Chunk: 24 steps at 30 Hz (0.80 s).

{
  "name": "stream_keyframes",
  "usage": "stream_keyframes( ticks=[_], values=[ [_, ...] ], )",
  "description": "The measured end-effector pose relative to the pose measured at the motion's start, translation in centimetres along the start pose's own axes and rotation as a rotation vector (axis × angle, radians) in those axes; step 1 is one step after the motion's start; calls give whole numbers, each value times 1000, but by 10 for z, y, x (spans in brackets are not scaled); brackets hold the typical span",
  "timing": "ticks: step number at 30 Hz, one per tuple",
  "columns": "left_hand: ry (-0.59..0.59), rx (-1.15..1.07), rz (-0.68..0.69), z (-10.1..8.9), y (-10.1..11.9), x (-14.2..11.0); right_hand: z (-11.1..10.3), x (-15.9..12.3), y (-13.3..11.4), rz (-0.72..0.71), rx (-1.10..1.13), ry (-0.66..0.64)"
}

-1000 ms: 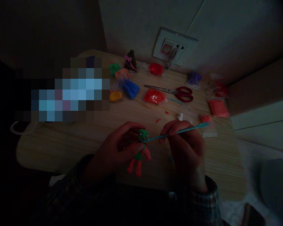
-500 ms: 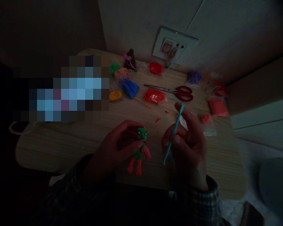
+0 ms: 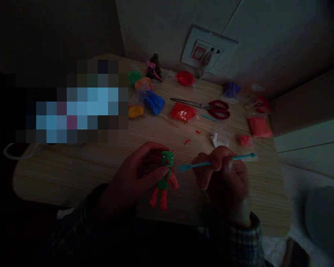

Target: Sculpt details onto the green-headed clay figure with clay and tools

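My left hand (image 3: 140,168) is closed around a small clay figure (image 3: 163,181) with a green head and body and pinkish-red arms and legs. Its face, with white eyes and a red nose, points up toward me. In my right hand (image 3: 224,170) is a blue clay modelling tool (image 3: 202,164), gripped near its middle between thumb and fingers. The flat, wide end of the tool points left, just short of the figure's head and apart from it. The other, narrower end sticks out to the right.
Red-handled scissors (image 3: 218,109) lie behind a bag of orange-red clay (image 3: 183,112). Blue clay (image 3: 153,102), purple clay (image 3: 232,90) and pink clay (image 3: 260,126) are around them. A dark clay piece with a pink bow (image 3: 155,68) stands near the wall socket (image 3: 207,50). Small red scraps (image 3: 187,141) dot the wooden table (image 3: 86,174).
My right hand has drawn the tool away from the figure's face and turned it end for end, so the flat end now faces the figure. My left hand stays nearly still.
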State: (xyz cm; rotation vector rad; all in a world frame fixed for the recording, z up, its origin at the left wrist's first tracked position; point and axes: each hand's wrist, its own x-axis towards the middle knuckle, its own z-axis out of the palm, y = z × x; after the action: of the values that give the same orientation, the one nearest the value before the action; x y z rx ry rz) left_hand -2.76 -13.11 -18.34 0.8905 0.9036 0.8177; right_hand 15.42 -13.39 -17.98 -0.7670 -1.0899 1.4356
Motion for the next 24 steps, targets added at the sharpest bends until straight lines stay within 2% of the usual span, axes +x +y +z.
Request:
stream_keyframes(
  ticks=[10, 18, 24],
  values=[
    [-22, 2, 19, 0, -1, 0, 0, 0, 3, -5, -101, 52],
    [-18, 14, 4, 1, 0, 0, -3, -1, 3, 2, -100, 6],
    [-37, 27, 28, -1, -2, 0, 0, 0, 1, 22, -85, 70]
  ],
)
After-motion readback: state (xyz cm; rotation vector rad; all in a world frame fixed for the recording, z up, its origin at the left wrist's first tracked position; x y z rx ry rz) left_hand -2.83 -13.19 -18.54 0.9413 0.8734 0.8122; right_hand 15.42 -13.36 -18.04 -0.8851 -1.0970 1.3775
